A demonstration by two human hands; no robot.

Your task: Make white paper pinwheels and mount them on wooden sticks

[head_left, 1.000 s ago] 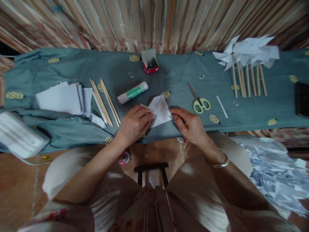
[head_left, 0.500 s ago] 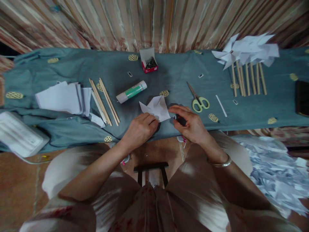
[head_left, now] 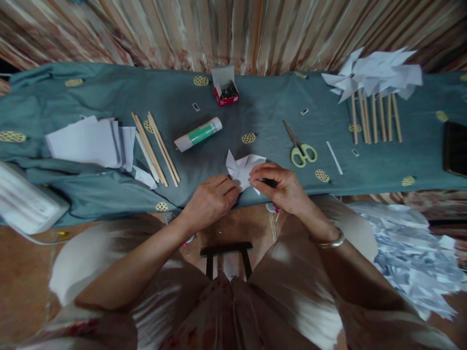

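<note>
A white paper pinwheel (head_left: 241, 167) with folded blades is between my hands, near the front edge of the cloth-covered table. My left hand (head_left: 213, 199) pinches its lower left side, the fingers curled together. From the right, my right hand (head_left: 279, 187) has thumb and fingertips closed on the pinwheel's right part. Whether those fingertips also hold something small cannot be made out. Behind the pinwheel lies a glue stick (head_left: 200, 133) with a green label. Scissors (head_left: 302, 150) with light green handles rest to the right of my right hand.
An open red box (head_left: 226, 95) of small dark metal pieces stands at the back. Wooden sticks (head_left: 162, 148) and stacked white paper (head_left: 85, 143) lie left. Finished pinwheels (head_left: 386, 73) on sticks lie right. A white device (head_left: 29, 199) sits far left, a dark object (head_left: 455, 148) far right.
My right hand has moved left onto the pinwheel, its fingers now closed there. The pinwheel has turned, and its blades point differently. My left hand stays on its lower left side.
</note>
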